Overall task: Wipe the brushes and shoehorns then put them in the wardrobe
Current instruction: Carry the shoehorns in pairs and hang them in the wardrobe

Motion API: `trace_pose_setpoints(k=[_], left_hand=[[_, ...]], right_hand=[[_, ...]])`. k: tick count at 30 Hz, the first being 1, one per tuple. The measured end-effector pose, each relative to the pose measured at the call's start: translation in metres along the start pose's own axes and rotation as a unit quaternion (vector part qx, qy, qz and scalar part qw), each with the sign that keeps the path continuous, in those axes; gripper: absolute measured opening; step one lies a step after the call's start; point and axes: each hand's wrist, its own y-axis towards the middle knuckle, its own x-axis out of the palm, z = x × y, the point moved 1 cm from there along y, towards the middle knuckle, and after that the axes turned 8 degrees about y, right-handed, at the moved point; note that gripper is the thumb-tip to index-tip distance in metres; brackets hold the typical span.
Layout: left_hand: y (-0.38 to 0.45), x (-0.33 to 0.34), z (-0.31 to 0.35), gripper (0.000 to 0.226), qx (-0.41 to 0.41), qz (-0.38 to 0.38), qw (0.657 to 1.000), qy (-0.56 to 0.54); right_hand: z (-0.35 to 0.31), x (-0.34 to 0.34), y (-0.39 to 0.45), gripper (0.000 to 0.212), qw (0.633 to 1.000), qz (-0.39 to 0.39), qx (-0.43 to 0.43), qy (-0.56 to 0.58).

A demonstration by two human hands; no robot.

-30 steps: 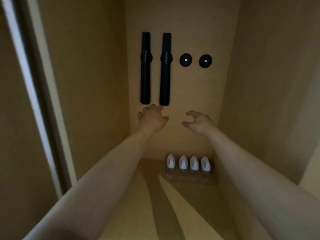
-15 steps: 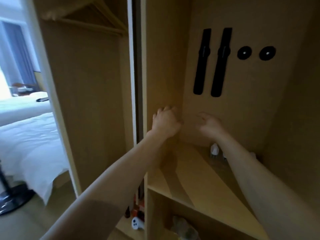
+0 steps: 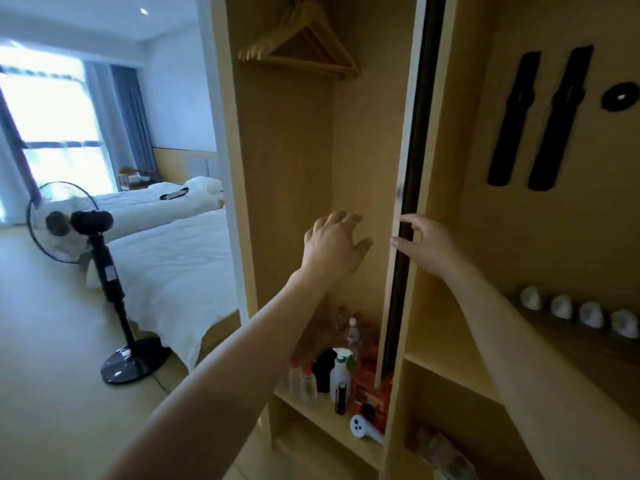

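Sliding door (image 3: 403, 188) edge seemingly gripped by right hand (image 3: 427, 245), left hand (image 3: 334, 247) open; should be pulled steadily, fingers kept clear

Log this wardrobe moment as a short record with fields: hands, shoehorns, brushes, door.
left hand: fingers spread, holding nothing, in front of the hanger compartment
right hand: fingers curled round the sliding door edge
shoehorns: two black ones hanging on the back panel
brushes: four white ones in a row on the shelf
hangers: wooden, on the rail
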Motion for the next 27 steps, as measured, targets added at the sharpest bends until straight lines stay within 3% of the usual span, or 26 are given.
trace_pose_setpoints(k=[7,14,27], left_hand=[[-0.064,-0.063,-0.142,0.049,-0.103,0.02,0.994,0.022],[-0.128,-0.128,-0.275,0.05,-0.212,0.051,0.973,0.08],[-0.181,-0.224,-0.512,0.048,-0.416,0.112,0.88,0.198]], right_hand=[[-0.084,0.126,-0.024,0.054,0.998,-0.026,-0.049,0.018],[-0.163,0.272,-0.035,0.054,0.983,-0.138,-0.109,0.053],[-0.326,0.548,0.014,0.052,0.907,-0.313,-0.257,0.118]])
